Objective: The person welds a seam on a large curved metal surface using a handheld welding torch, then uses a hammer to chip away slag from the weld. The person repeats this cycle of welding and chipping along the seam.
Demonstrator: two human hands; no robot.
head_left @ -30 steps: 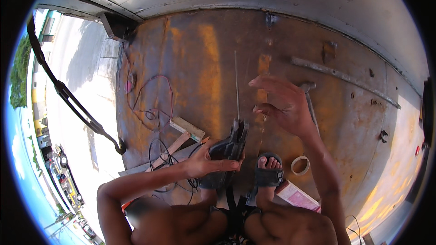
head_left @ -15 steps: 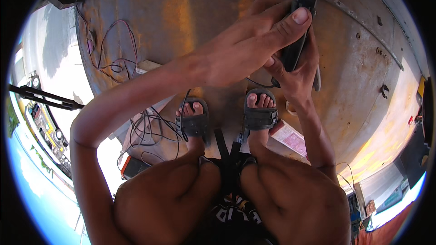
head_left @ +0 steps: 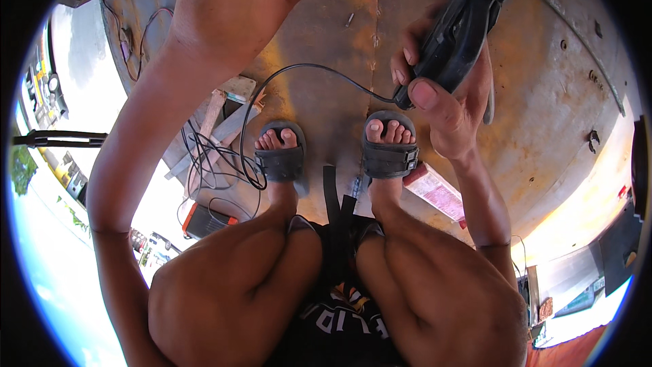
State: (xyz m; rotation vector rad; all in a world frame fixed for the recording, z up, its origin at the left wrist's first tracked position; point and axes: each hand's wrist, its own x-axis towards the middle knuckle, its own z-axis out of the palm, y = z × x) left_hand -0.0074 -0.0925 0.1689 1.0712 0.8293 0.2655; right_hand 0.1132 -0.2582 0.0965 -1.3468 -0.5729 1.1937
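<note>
My right hand (head_left: 451, 109) is wrapped round a black corded hand tool (head_left: 468, 24), its thumb lying along the lower end. The tool is long and slim, tilted up to the right, with a rounded head at the top edge of the view; its exact kind is unclear. From its lower end a black cord (head_left: 305, 66) loops left over my feet. My left hand (head_left: 238, 0) is raised at the upper left, apart from the tool. Its visible fingers stretch to the right with nothing seen in them, and the top edge cuts off part of the hand.
Below me is a rusty metal surface (head_left: 326, 34), my sandalled feet on it. Coiled cord (head_left: 207, 163) and wood scraps (head_left: 238, 87) lie left, near an orange-black box (head_left: 204, 221). A red-and-white box (head_left: 438, 194) is beside my right foot. A metal rod (head_left: 577, 41) lies at right.
My left hand has let go of the black tool and moved up and left. My right hand keeps hold of it, and the tool now leans further right. The cord is now in fuller view.
</note>
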